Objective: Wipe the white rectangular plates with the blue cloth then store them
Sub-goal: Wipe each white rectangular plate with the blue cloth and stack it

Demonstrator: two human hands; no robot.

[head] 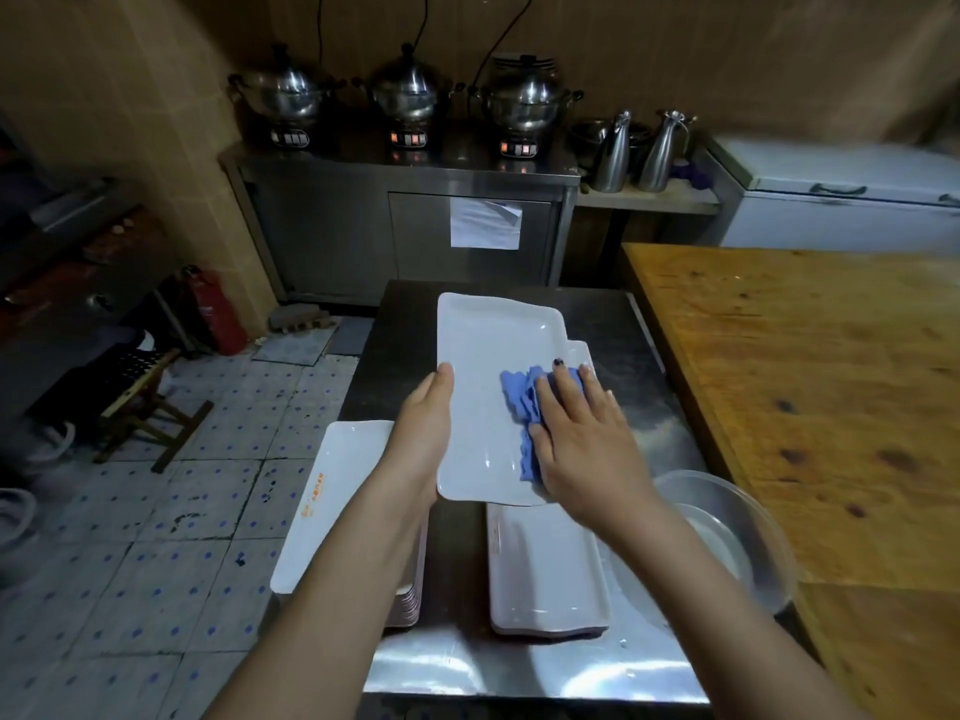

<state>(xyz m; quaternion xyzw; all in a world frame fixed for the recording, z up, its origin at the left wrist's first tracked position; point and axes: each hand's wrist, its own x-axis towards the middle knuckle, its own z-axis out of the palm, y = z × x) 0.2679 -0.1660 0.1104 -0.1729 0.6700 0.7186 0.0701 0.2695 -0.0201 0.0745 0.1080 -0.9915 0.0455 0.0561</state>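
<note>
**Plate gripped, cloth pressed flat**

Head view: at the centre of the frame your left hand grips the left rim of a white rectangular plate. The thumb lies on top along the edge, and the other fingers are hidden beneath. The plate is held over the steel counter, its long side running up the frame.

Your right hand lies flat on the blue cloth, fingers straight and slightly apart, pressing it onto the plate's right half.

Lower left of centre, a left stack of plates sits partly under your left forearm, its top plate bearing orange print. Just right of it, at lower centre, is a right stack of plates. A metal basin stands at lower right, beside the wooden table that fills the right side.
</note>
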